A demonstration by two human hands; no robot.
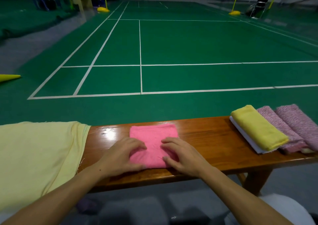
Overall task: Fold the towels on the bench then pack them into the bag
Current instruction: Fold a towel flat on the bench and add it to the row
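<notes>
Head view takes in a green badminton court [189, 44] filling the upper half of the frame, with a glossy wooden bench [203, 138] running across the lower middle. At the lower left a large pale yellow cloth [37, 152] lies unfolded, draped over the bench end. At the right edge sits a row of folded towels: a yellow towel [258, 130] lying on a white one [247, 138], then two pink speckled towels [296, 125] just beside them. In the centre lies the pink towel [153, 143], folded to a near square. The left hand [120, 154] and right hand [182, 154] both rest on its near half, fingers spread and nearly flat, pressing rather than gripping. No bag is in view. The pink towel looks thin, light and limp, so it would likely sag and lose its fold if lifted by one corner; taking it at two near corners, or sliding a hand under the fold, seems the safer hold.
</notes>
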